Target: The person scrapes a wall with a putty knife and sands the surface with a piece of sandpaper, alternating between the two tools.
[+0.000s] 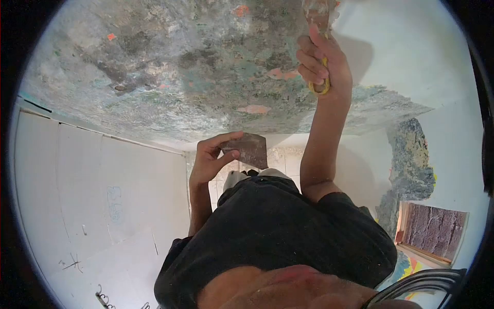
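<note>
My right hand point(329, 59) is raised to the wall in front and wrapped around the yellow-edged handle of a putty knife point(317, 14). Its stained blade points up over the wall, right where the bare grey patch point(206, 56) meets the smooth white coat point(406, 46). Lower down, my left hand point(208, 159) pinches a flat, dark, roughly rectangular scraper plate point(251, 150) between thumb and fingers. That plate is held level in front of my body, with smears on its face.
A white panelled wall point(103, 175) stands on my left. To the right, a rough unpainted strip point(411, 159) runs beside a framed opening point(432, 232) showing dark brickwork. Tiled floor point(285, 159) shows past my shirt. Dark cables point(427, 286) hang at lower right.
</note>
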The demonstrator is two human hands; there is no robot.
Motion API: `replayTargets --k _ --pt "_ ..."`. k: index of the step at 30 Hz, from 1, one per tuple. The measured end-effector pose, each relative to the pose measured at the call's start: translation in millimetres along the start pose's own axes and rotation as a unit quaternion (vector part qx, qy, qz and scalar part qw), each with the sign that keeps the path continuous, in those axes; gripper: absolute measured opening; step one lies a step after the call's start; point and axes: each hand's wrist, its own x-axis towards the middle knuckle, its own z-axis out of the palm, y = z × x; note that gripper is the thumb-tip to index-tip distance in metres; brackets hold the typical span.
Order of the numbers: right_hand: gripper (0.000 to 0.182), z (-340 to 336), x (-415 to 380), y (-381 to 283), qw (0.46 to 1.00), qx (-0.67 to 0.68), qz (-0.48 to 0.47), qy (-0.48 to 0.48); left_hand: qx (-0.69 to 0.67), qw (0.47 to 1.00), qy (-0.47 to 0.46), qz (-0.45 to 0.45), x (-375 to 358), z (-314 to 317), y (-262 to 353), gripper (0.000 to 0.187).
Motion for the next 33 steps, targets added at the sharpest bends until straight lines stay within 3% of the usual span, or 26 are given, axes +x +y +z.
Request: replayTargets --k 10,13,16,22,25,29,33 --pt "0.010 3.2 -4.3 0.9 0.998 -0.049 0.006 0.029 0.013 1.000 -0.021 0.017 12.6 8.2 2.6 0.042" --pt "0.010 0.5 3.2 -2.9 1.000 -0.019 -0.006 -0.018 -0.003 1.000 -0.012 0.011 11.1 6.5 0.4 0.042" --pt "0.011 -3.7 -6.6 0.2 0.998 -0.036 0.005 0.050 0.002 1.000 -0.002 -0.003 7.6 1.9 -2.6 0.041" --pt "0.017 3.0 15.7 -1.7 0.999 -0.015 0.025 -0.014 0.026 0.999 0.006 0.025 19.0 0.0 -4.9 0.043" --pt "0.019 -30.3 -1.1 23.6 0.956 -0.237 0.100 0.139 0.046 0.998 -0.028 0.040 24.8 5.5 4.3 0.042" --pt "0.024 -79.3 -56.4 74.8 0.848 -0.480 0.204 0.094 0.161 0.985 0.022 0.062 38.4 6.9 17.2 0.039" --pt "0.056 -90.0 -108.2 94.7 0.868 -0.421 0.248 0.091 0.329 0.930 0.048 0.155 70.2 12.3 62.1 0.037"
